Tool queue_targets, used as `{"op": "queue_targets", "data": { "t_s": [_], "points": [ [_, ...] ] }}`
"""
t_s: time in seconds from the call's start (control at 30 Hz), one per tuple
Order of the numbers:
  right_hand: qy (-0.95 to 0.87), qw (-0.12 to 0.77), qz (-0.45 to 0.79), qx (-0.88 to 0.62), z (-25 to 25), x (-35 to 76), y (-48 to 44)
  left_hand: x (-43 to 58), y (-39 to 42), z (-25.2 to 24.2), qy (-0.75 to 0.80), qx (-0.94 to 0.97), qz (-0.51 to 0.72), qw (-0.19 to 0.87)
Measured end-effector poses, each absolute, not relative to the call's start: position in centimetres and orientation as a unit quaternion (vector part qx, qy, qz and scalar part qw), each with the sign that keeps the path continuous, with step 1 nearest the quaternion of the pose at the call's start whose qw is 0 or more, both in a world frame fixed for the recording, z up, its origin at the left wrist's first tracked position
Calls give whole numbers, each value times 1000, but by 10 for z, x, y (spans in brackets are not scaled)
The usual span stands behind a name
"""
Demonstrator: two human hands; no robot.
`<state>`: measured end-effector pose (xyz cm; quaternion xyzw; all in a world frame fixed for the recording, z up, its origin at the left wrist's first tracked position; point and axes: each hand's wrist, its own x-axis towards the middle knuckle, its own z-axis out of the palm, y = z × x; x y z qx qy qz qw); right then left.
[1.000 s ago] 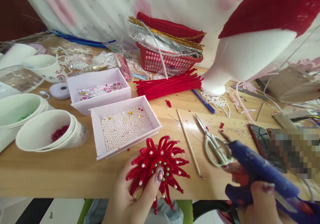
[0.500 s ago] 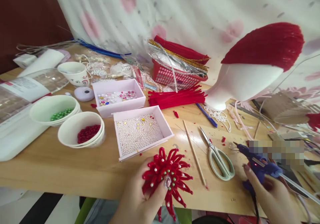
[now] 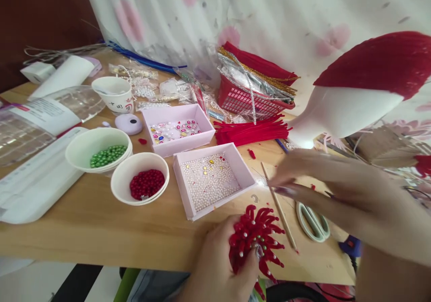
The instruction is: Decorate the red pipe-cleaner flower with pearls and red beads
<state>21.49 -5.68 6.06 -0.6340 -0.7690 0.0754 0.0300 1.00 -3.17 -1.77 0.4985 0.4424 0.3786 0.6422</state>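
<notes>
My left hand [image 3: 222, 257] grips a red fuzzy pipe-cleaner flower [image 3: 256, 234]. White pearls dot its petals and green beads its centre, where my thumb presses. My right hand [image 3: 323, 189], slightly blurred, reaches left above the table with fingers stretched out; I see nothing in it. Its fingertips are near a thin wooden stick [image 3: 281, 212] and over the blades of the scissors [image 3: 313, 223], whose pale green handles show. Beneath the right wrist lies a blue glue gun [image 3: 350, 246], mostly hidden. Left of the fingertips stands a white box of pearls [image 3: 186, 201].
Paper cups with red beads [image 3: 147, 184] and green beads [image 3: 107, 156] stand left. A white box of gems [image 3: 178, 147] is behind the pearls. Red pipe cleaners [image 3: 251, 131] lie before a red basket [image 3: 256, 106]. A white head form [image 3: 340, 113] with red covering stands at right.
My right hand has let go of the glue gun and swung left over the scissors. The flower stays in my left hand. The view has turned left, so things appear further right.
</notes>
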Motion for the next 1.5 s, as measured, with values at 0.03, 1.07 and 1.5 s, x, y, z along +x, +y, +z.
{"op": "queue_targets", "data": {
  "t_s": [0.03, 1.07, 1.5],
  "points": [
    [-788, 14, 79, -610, 65, 202, -37, 10, -31, -18, 435, 503, 379, 644],
    [-856, -83, 211, -465, 76, 135, 101, 8, -26, -14, 417, 507, 317, 684],
    [-871, 10, 189, -455, 75, 137, 100, 20, -29, -35, 374, 546, 411, 627]
  ]
}}
